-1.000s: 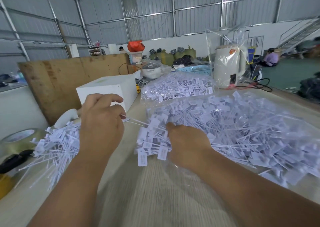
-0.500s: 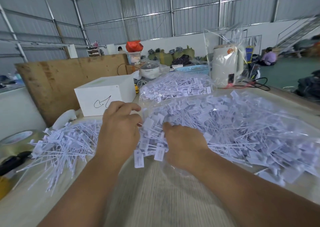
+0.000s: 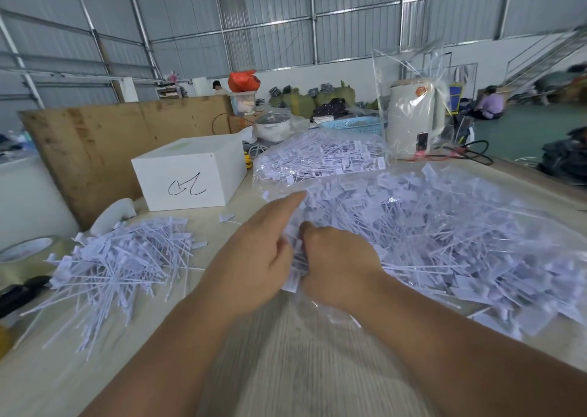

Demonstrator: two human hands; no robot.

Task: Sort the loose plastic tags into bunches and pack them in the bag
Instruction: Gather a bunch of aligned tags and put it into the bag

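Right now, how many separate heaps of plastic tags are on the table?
3: a loose heap at left, a big heap on clear plastic under both hands, and a bagged heap behind it. More may be hidden.

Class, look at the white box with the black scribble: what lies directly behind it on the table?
Behind the white box stands a brown wooden board, and toward its right rear a white lidded pot. The box hides the board's lower edge and whatever sits at its foot.

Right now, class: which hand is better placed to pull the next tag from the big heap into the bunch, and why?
Probably the left hand: its fingers stretch free over the big heap, holding nothing visible. The right hand appears curled around the bunch, so it is occupied.
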